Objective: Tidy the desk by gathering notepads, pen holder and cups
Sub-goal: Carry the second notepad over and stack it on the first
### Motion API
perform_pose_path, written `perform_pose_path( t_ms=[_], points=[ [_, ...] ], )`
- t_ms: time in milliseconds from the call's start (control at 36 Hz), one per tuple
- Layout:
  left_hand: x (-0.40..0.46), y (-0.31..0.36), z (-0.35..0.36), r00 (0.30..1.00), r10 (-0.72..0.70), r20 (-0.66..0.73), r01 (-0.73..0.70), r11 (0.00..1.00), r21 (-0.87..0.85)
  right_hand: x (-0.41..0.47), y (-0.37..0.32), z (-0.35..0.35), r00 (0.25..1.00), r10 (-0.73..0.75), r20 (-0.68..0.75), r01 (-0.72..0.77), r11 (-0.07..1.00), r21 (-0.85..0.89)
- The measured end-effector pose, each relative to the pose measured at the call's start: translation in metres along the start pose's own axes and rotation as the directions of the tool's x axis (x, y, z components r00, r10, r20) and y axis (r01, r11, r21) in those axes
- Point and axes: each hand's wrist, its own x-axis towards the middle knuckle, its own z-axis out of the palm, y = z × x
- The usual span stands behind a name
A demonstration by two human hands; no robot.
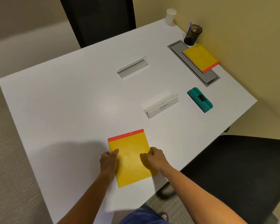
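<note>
1 head-worn wide view, steeply down and forward over the white desk (71, 102).

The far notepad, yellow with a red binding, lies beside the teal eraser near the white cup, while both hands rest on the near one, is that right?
Not quite. The head view shows the far notepad lying across the grey cable tray, beside the mesh pen holder, not the teal eraser. The rest holds: the left hand and right hand rest on the near notepad.
</note>
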Motion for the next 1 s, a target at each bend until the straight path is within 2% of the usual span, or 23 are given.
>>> perform_pose_path(
  t_ms=[139, 306, 417, 500, 722, 806, 889, 1000],
  points=[
    [0.006, 0.007, 0.001, 0.998, -0.050, 0.048, 0.052, 0.998, -0.025, -0.005, 0.007, -0.001, 0.998, 0.066, -0.003, -0.065, 0.987, 0.146],
    [-0.001, 0.006, 0.006, 0.987, 0.064, 0.145, -0.076, 0.994, 0.081, -0.015, 0.022, 0.003, 0.989, 0.142, 0.048, -0.150, 0.963, 0.225],
    [-0.012, 0.010, 0.006, 0.950, 0.202, 0.238, -0.249, 0.950, 0.189, -0.028, 0.033, 0.002, 0.987, 0.157, 0.035, -0.160, 0.938, 0.307],
    [-0.025, 0.015, 0.006, 0.923, 0.252, 0.292, -0.319, 0.924, 0.210, -0.041, 0.036, -0.004, 0.989, 0.148, 0.007, -0.142, 0.928, 0.344],
    [-0.073, 0.032, 0.005, 0.832, 0.401, 0.383, -0.510, 0.825, 0.244, -0.085, 0.032, -0.018, 0.999, -0.016, -0.036, 0.030, 0.893, 0.449],
    [-0.093, 0.033, 0.002, 0.775, 0.464, 0.429, -0.598, 0.757, 0.261, -0.103, 0.029, -0.030, 0.986, -0.083, -0.147, 0.144, 0.868, 0.475],
    [-0.116, 0.031, 0.000, 0.740, 0.471, 0.480, -0.617, 0.759, 0.206, -0.130, 0.030, -0.046, 0.928, -0.171, -0.332, 0.298, 0.874, 0.384],
    [-0.154, 0.027, -0.002, 0.692, 0.495, 0.524, -0.637, 0.761, 0.122, -0.180, 0.037, -0.066, 0.762, -0.334, -0.555, 0.482, 0.865, 0.142]
  ],
)
